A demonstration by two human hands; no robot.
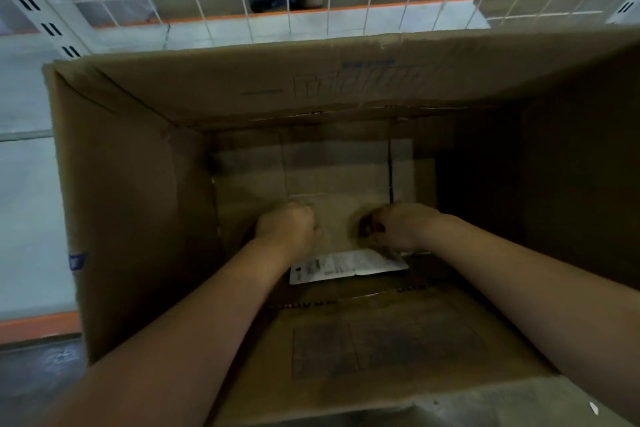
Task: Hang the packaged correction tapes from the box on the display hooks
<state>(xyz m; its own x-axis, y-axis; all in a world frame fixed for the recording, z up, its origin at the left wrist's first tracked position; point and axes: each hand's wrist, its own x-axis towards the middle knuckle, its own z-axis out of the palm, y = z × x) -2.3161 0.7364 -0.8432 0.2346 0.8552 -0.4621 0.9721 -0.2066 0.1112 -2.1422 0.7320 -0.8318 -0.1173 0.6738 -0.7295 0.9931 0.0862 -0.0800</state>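
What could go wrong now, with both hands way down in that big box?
The left hand and right hand are curled deep in the dim box, and what they hold can't be seen, so a grab might miss. The white packet lies flat near the wrists and could get bent or overlooked. The tall flaps may scrape the forearms when lifting out.

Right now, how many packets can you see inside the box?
1: a white packet lies flat on the box floor, just below both hands. Others may hide under them.
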